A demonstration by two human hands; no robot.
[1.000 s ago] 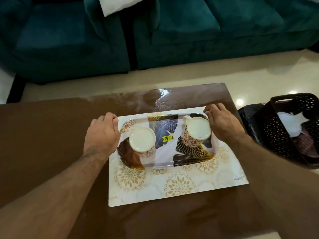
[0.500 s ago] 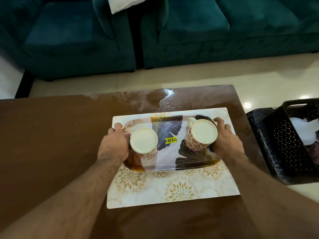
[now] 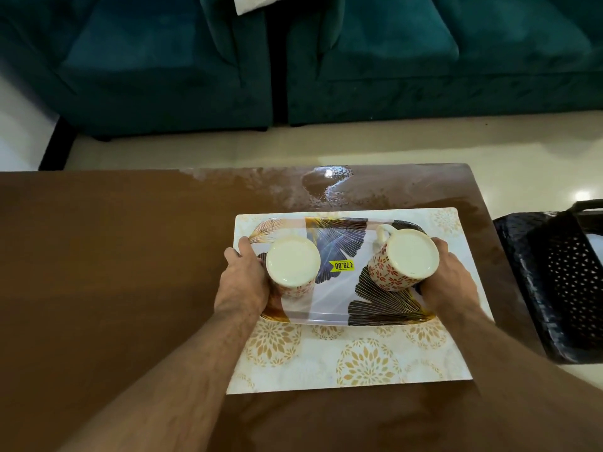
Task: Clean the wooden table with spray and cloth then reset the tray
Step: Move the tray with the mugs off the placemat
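A leaf-patterned tray [image 3: 329,298] with a yellow price sticker lies on a cream floral placemat [image 3: 365,360] on the wooden table [image 3: 107,272]. Two patterned mugs stand upside down on the tray: the left mug [image 3: 292,266] and the right mug [image 3: 403,260]. My left hand [image 3: 243,282] grips the tray's left end beside the left mug. At the tray's right end, my right hand [image 3: 447,282] grips the edge next to the right mug. A wet streaked patch [image 3: 326,187] shines near the table's far edge.
A black perforated basket [image 3: 554,282] with something white inside stands off the table's right edge. Teal sofas [image 3: 293,60] line the far side, across a strip of pale floor. A white cloth [image 3: 254,3] lies on the sofa arm.
Both hands moved in from above the tray's ends and closed on its edges. The tray sits a little nearer the placemat's far edge.
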